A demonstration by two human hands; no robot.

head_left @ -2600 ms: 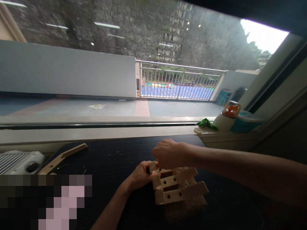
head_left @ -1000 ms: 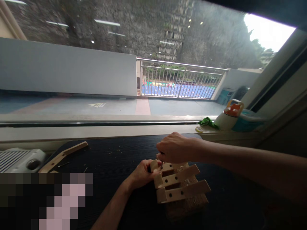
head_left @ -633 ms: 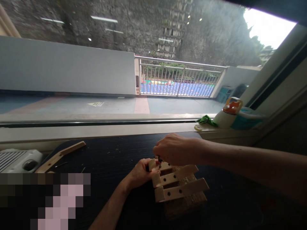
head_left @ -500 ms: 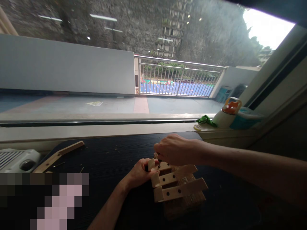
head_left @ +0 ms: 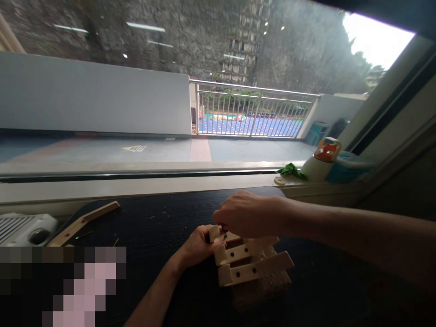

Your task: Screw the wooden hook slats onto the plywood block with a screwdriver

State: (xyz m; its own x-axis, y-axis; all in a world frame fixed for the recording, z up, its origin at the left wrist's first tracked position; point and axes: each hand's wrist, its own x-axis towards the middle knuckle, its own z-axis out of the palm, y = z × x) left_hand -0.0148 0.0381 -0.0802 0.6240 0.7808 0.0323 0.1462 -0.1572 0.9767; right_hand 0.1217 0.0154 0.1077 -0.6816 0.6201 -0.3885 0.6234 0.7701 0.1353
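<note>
Several pale wooden pieces (head_left: 259, 268) with dark round holes lie side by side on a dark table, over what looks like a clear plastic wrapping. My left hand (head_left: 197, 247) is closed on the left end of the farthest wooden piece (head_left: 215, 233). Above that same piece my right hand (head_left: 243, 213) is in a fist. A thin dark metal tool or screw pokes down from its fingers to a hole; the fist hides most of it, so its kind cannot be made out.
A long bent wooden piece (head_left: 85, 220) and thin metal bits (head_left: 84, 235) lie at the table's left. Beside them stands a white vented appliance (head_left: 25, 229). On the sill are a green cloth (head_left: 290, 171), a tape roll (head_left: 279, 180), a white jug (head_left: 318, 168) and a teal container (head_left: 350, 168).
My right fist has shifted slightly left and turned above the farthest wooden piece. My left hand keeps its place.
</note>
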